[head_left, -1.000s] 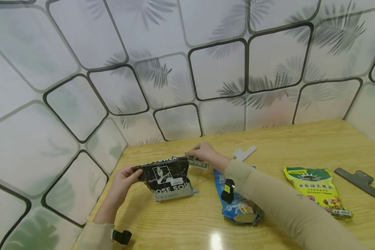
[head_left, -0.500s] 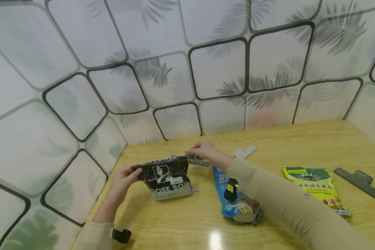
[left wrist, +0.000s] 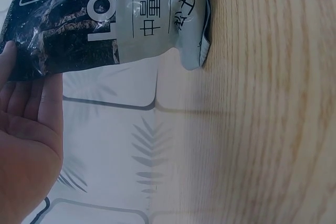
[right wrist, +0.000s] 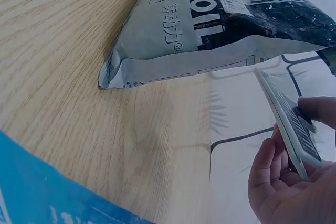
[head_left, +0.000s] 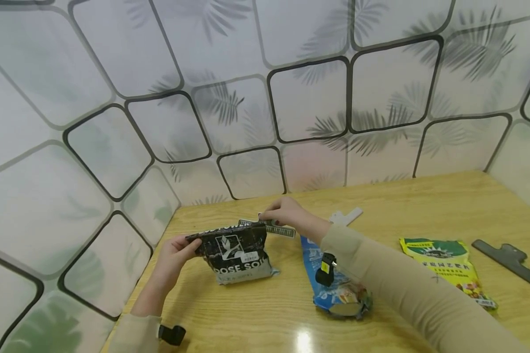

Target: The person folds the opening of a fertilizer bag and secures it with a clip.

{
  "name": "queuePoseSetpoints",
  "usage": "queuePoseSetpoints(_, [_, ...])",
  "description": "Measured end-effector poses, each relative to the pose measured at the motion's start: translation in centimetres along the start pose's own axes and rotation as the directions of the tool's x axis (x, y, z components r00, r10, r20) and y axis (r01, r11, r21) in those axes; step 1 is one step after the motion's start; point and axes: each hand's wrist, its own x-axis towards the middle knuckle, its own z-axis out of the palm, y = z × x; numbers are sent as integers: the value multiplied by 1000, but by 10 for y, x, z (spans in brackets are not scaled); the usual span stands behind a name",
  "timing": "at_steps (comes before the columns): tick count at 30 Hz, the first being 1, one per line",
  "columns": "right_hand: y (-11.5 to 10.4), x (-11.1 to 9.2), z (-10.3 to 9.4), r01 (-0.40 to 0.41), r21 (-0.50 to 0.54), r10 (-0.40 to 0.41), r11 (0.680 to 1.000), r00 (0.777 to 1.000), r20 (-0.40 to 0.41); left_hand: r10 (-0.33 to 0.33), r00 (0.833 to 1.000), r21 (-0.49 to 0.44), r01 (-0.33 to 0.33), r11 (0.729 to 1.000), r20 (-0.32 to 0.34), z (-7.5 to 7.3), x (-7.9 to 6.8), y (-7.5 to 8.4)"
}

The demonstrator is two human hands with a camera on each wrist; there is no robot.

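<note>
Your left hand (head_left: 174,251) pinches the ten-o'clock corner of the bag (head_left: 236,256), eight o'clock from the clip (head_left: 284,231) your right hand (head_left: 288,213) grips, and that soft, likely weighty bag seems best held along its top edge.

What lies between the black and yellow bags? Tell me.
In the head view, the blue bag lies between the black bag and yellow bag, partly hidden by the right sleeve.

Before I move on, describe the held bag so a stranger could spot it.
On the table, find the left hand. It pinches the black bag by a top corner. The bag's black, white-lettered upper part sets it apart from the blue bag and yellow bag.
</note>
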Motion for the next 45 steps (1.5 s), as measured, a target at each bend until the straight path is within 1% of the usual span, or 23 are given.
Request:
queuePoseSetpoints(11, [-3,-1,0,26,32,-26,999,1000,13,0,1000,-1,0,1000,5,0,-2,2])
queuePoseSetpoints(19, [-17,-3,-6,44,43,-45,998,999,11,18,1000,-19,-18,1000,16,0,0,1])
queuePoseSetpoints(25, [-29,-9,-11,76,57,-79,995,996,42,29,999,-35,-28,999,22,0,3,1])
queuePoseSetpoints(30, [-35,-12,-13,87,54,-90,995,994,57,3,1000,-24,-3,1000,16,0,2,1])
queuePoseSetpoints(34, [-36,-12,-14,98,46,-101,994,994,53,-9,1000,-24,9,1000,7,0,1,2])
queuePoseSetpoints(45, [-38,-12,-16,140,34,-142,990,988,63,-8,1000,-16,8,1000,1,0,1,1])
